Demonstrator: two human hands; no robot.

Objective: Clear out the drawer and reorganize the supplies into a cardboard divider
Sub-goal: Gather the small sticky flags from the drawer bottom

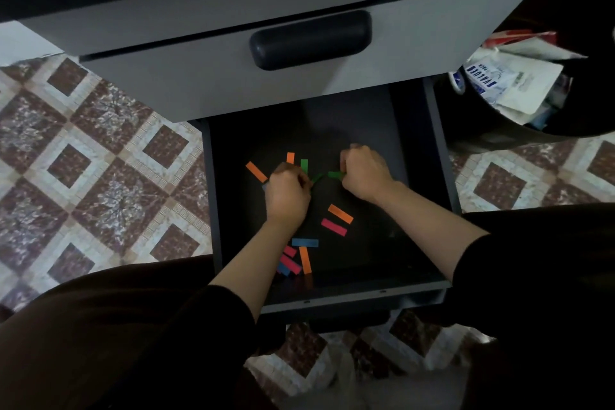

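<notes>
While the drawer [442, 176] stood open, right hand [366, 173] inside it pinched a bent green strip [324, 176], left hand [288, 196] gripped its nine o'clock end, loose coloured strips [340, 213] lay at six o'clock.

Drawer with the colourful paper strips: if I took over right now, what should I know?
Hands: left hand and right hand both pinch one green strip between them, over the open drawer.
Done: only paper strips show inside the drawer.
Left: loose ones on its floor, an orange strip, a pink strip, a blue strip and a pile near the front. The cardboard divider is not in view.
</notes>
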